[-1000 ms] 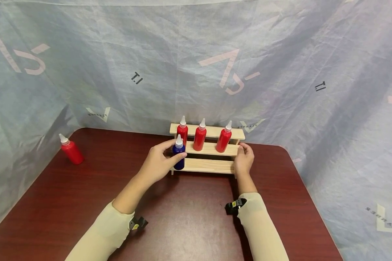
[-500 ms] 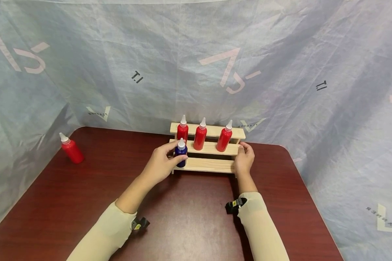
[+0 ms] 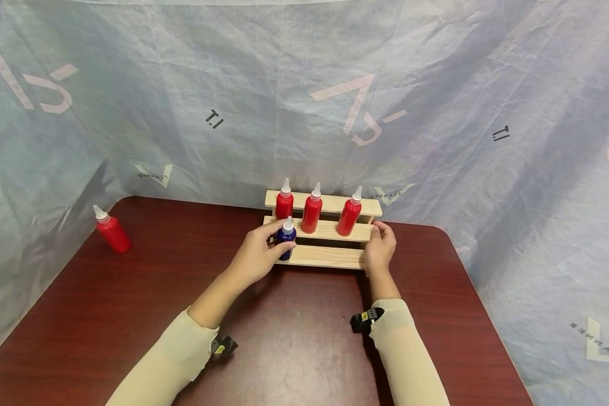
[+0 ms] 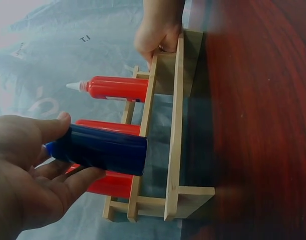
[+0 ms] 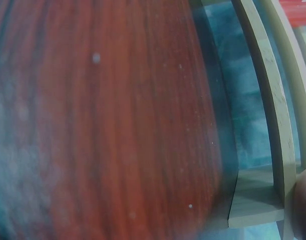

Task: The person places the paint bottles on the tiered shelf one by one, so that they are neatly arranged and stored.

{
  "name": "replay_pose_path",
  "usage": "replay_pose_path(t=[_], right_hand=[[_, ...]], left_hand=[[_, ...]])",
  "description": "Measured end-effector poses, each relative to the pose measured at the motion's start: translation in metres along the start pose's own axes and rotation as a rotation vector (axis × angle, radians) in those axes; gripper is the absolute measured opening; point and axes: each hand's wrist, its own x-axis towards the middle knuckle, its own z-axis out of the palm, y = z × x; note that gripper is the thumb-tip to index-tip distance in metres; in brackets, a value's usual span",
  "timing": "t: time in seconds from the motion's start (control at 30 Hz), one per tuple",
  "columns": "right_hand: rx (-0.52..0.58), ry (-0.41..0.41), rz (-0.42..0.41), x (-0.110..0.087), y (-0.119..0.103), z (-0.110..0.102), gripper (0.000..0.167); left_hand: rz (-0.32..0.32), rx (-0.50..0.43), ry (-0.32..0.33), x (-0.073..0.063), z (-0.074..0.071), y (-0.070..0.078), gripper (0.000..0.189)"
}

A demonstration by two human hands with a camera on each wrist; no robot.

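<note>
Your left hand (image 3: 259,251), with the blue bottle (image 3: 287,237) pinched between thumb and fingers, is now a little more to the right than one second ago. The bottle is nearly upright over the left part of the lowest shelf (image 3: 330,256); in the left wrist view its base is apart from this board. So I judge the placing is close, but not finished. Your right hand (image 3: 379,251) stays at the right end of the wooden rack (image 3: 322,202), gripping it. The three red bottles (image 3: 312,214) remain on the middle shelf (image 3: 327,230).
</note>
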Motion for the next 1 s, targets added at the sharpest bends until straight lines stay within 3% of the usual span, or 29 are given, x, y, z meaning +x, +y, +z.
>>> replay_pose_path(t=[0.53,1.0], right_hand=[[0.022,0.003,0.005,0.001,0.003,0.000,0.025],[0.027,0.000,0.008,0.001,0.002,0.000,0.025]], left_hand=[[-0.019,0.007,-0.019,0.007,0.013,-0.007,0.056],[-0.007,0.036,0.044,0.013,0.022,-0.014,0.052]])
